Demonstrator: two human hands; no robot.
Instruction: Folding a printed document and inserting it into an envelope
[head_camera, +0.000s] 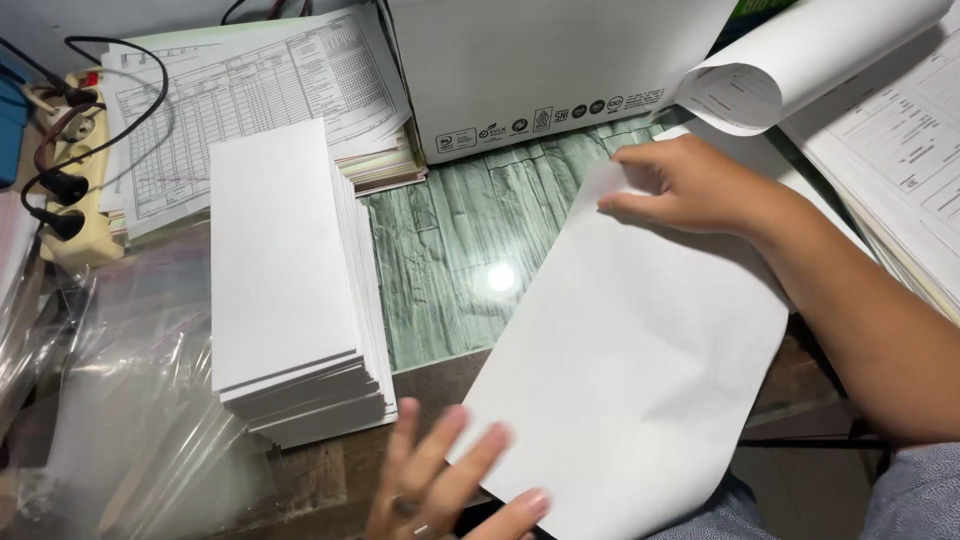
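Note:
A large blank white sheet of paper (630, 370) lies slanted across the table's front edge. My right hand (690, 185) pinches its far top corner. My left hand (440, 480) hovers at the sheet's near left edge with fingers spread, a ring on one finger, and its fingertips touch or nearly touch the paper. To the left sits a tall stack of narrow folded white sheets (290, 280).
A white cardboard box (540, 70) stands at the back. Printed forms (250, 100) lie behind the stack, more forms and a curled sheet (800, 60) at the right. A power strip with plugs (65, 170) and clear plastic wrap (120, 380) sit at the left.

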